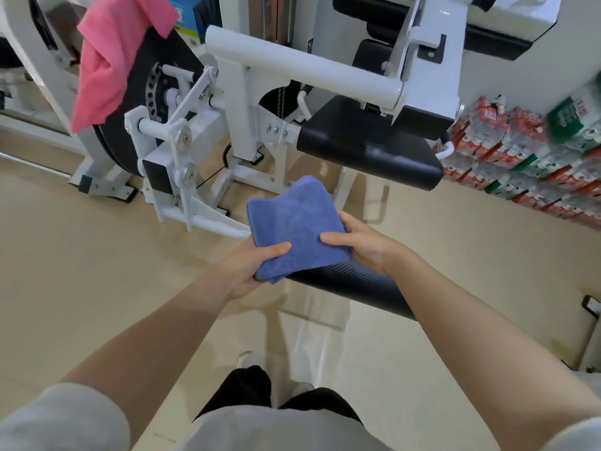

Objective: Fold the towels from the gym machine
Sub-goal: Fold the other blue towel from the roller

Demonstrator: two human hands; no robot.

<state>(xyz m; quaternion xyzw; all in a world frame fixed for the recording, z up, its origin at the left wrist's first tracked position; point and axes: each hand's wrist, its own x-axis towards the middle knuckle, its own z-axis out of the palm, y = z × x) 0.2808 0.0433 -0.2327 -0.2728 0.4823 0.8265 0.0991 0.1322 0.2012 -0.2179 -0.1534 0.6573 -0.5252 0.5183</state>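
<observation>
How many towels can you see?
2. The blue towel is folded and held by the left hand and right hand above a black pad. The pink towel hangs unfolded over the gym machine. Others may be hidden.

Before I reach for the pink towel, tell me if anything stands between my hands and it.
Nothing visible blocks the way, but both the left hand and right hand grip the blue towel. The pink towel hangs uncovered on the machine's black wheel.

- Folded blue towel (297,227) gripped by left hand (250,266) & right hand (359,244), above black roller pad (351,284).
- Pink towel (112,56) draped over white gym machine (234,89), upper left.
</observation>
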